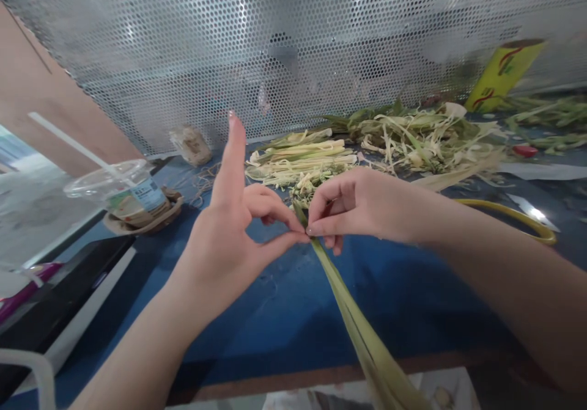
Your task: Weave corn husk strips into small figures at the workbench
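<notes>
A long green palm-like leaf strip (353,315) runs from my fingertips down past the table's front edge. My left hand (229,233) pinches its upper end between thumb and fingers, with the index finger pointing up. On the other side, my right hand (353,208) pinches the same end, its fingertips touching those of my left hand. A short darker tip stands up just above the pinch. Behind my hands lies a bundle of folded pale-green strips (307,156) on the blue table (275,312).
A heap of leaf scraps (413,141) lies at the back right, near a yellow printed tube (504,74) and a yellow ring (513,214). At left, a plastic cup (132,196) with a straw sits in a cardboard holder. Perforated metal (206,49) rises behind.
</notes>
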The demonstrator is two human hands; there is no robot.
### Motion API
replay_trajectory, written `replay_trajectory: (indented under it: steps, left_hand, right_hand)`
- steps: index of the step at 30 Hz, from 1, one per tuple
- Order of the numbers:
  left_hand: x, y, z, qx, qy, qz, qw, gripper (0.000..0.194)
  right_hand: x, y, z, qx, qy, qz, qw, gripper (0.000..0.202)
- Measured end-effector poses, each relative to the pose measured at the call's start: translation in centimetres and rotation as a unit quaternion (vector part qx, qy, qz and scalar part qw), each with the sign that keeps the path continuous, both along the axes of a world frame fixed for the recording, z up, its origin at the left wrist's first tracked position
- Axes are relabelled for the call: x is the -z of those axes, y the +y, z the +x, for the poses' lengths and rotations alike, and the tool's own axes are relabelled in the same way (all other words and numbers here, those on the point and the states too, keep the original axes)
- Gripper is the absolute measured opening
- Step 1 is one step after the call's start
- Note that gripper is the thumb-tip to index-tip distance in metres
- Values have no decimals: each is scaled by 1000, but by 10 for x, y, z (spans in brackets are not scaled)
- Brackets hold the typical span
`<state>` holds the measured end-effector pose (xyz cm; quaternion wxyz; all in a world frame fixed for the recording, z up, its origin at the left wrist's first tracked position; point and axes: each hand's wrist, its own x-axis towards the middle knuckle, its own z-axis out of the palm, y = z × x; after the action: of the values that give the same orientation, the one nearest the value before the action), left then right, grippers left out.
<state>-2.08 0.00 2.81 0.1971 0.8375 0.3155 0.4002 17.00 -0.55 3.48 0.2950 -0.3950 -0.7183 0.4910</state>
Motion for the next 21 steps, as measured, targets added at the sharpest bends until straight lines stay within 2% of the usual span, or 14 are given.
replay_trajectory:
  steps: [4, 9, 12, 17, 21]
  left_hand:
    - [-2, -2, 0, -41, -7, 10, 999, 109]
    - [-3, -4, 0, -73, -28, 38, 996, 106]
    - [-1, -3, -1, -77, -40, 52, 995, 106]
    - [-2, -3, -3, -52, -52, 68, 995, 102]
    - [-6, -6, -1, -49, -90, 31, 994, 78]
  right_hand:
    - [2, -1, -5, 43, 25, -17, 999, 4]
    - [6, -1, -13, 84, 82, 4, 993, 6]
    - [8, 0, -15, 88, 113, 39, 989, 15]
    - [11, 2, -14, 108, 70, 149, 980, 13]
    - [11, 1, -13, 117, 40, 193, 973, 13]
